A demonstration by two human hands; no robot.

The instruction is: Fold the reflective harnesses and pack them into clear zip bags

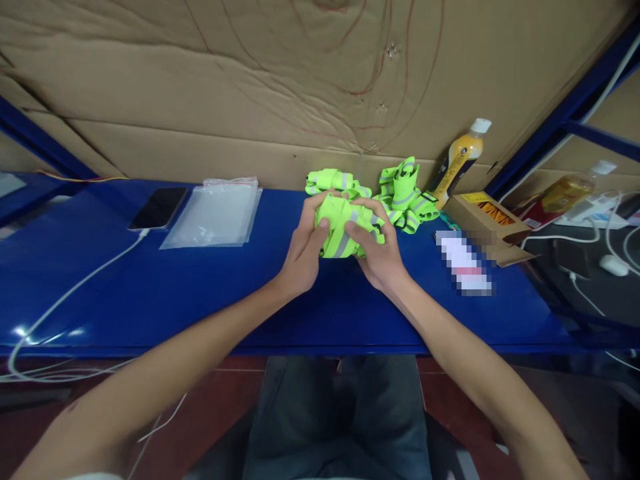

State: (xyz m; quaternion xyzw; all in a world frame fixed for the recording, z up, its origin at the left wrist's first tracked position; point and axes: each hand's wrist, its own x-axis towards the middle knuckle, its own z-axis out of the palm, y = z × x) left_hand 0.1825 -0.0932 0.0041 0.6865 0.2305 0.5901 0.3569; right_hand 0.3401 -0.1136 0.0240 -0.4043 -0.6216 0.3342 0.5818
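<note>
Between my two hands is a folded bundle of neon yellow-green reflective strap with silver-grey stripes, held above the blue table. My left hand grips its left side, thumb on the near face. From the right, my right hand closes round it, its thumb also pressed on the front. Just behind lies another neon reflective bundle, partly covered by the held one. To its right is a looser heap of the same reflective straps, with black pieces among them.
On the blue table, a phone with a white cable and clear plastic bags lie left. Right are a drink bottle, an open cardboard box and a blurred-out item. A cardboard wall stands behind.
</note>
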